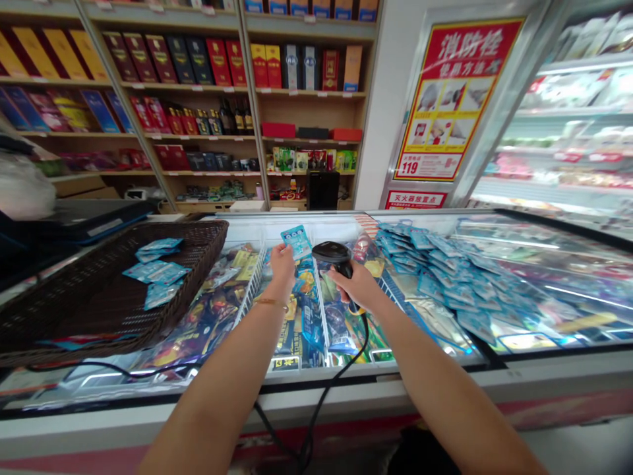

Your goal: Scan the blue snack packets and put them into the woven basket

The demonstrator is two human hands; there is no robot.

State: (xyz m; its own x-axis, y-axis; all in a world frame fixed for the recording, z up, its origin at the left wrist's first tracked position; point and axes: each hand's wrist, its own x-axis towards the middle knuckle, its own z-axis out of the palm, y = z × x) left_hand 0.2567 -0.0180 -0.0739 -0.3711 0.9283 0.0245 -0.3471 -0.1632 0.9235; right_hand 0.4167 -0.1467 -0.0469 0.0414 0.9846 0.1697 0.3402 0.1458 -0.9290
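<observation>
My left hand (283,262) pinches a flat light-blue packet (297,241) by its near left edge, holding it up over the chest freezer. In my right hand (357,285) is a black barcode scanner (332,252), fingers wrapped round its handle. The scanner's head points left, close beside the packet. From the handle a black cable (341,373) hangs down over the freezer's front edge. A large heap of similar blue packets (445,267) lies on the glass to my right. Several more blue packets (157,272) lie in a brown woven basket (205,254) on my left.
Under my hands, the chest freezer (316,389) holds many wrapped goods, parted by white wire dividers (252,280). Shelves with boxes and bottles (237,119) stand behind it. A red poster (457,99) hangs on the wall, left of a lit display fridge (573,132).
</observation>
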